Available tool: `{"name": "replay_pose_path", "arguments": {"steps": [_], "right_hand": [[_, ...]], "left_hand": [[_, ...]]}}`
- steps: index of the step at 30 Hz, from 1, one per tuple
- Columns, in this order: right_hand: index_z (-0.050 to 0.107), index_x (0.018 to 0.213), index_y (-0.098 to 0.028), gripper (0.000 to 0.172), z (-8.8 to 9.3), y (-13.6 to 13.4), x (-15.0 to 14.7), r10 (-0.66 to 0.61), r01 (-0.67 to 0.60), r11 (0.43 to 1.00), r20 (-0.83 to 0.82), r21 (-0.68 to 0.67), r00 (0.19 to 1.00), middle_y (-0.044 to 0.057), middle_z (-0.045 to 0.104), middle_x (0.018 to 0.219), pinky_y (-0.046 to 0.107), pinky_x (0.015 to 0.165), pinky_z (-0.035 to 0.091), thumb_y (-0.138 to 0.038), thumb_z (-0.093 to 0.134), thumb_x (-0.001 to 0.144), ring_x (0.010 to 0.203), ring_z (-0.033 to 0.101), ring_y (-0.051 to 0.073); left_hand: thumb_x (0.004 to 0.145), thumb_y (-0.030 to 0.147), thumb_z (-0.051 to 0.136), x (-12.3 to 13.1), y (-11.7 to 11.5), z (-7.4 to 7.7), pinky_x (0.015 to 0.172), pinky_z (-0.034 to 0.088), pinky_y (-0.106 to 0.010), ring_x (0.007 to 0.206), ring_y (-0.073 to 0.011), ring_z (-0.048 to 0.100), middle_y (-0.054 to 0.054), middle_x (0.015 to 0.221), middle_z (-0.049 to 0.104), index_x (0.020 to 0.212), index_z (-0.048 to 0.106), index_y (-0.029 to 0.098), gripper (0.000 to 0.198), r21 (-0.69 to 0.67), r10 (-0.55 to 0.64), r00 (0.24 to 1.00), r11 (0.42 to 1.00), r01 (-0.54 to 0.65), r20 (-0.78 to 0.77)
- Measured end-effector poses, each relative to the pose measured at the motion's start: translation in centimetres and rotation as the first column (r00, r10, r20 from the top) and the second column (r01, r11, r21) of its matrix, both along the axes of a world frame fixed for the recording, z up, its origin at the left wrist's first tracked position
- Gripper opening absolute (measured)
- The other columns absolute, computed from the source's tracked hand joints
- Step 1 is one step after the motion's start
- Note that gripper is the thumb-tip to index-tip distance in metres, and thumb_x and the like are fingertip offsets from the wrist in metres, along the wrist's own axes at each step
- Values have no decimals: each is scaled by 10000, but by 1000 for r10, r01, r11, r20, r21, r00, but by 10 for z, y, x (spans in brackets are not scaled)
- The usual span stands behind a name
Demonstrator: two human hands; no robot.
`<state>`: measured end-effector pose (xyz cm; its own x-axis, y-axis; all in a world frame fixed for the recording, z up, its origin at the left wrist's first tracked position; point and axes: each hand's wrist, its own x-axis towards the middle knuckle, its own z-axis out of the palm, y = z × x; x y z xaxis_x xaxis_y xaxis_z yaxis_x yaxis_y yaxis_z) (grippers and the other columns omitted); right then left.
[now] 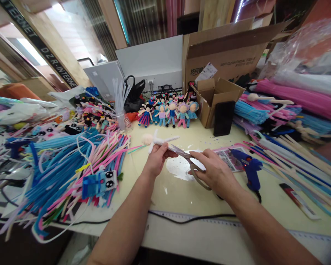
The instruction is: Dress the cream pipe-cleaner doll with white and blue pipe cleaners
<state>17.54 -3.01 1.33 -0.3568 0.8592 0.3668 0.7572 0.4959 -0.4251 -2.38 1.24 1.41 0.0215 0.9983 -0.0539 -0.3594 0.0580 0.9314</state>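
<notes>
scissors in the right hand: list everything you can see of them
The scissors have silvery metal blades and dull grey-brown handle loops, plastic by the look. The right hand grips them through the loops, its fingers hiding part of the handles. They are held above the table, roughly level, blades pointing left at the left hand, tips close by its thumb, just below the white figure it pinches. How far the blades are open is unclear.

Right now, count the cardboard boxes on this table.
2. The large box stands at the back; the small box sits just in front of it, beside the row of dolls. More may be hidden behind the clutter.
</notes>
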Motion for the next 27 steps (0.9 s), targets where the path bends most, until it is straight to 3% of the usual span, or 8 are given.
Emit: {"name": "replay_pose_path", "arguments": {"steps": [15, 27], "right_hand": [[554, 1191, -218, 429, 7, -2, 0, 42, -42, 999, 23, -4, 999, 95, 559, 947, 391, 784, 445, -271, 617, 770, 872, 531, 252], [560, 1172, -255, 400, 4, -1, 1, 36, -37, 999, 44, 25, 998, 79, 545, 898, 359, 722, 430, -248, 592, 773, 822, 523, 239]], "left_hand": [[613, 430, 747, 0, 0, -1, 564, 510, -270, 501, -139, 625, 6, 577, 639, 725, 522, 145, 380, -44, 46, 999, 998, -46, -1], [664, 411, 714, 1, -1, -1, 565, 515, -267, 496, -142, 626, -4, 563, 638, 711, 540, 140, 325, -65, 35, 999, 997, -37, -24]]}}
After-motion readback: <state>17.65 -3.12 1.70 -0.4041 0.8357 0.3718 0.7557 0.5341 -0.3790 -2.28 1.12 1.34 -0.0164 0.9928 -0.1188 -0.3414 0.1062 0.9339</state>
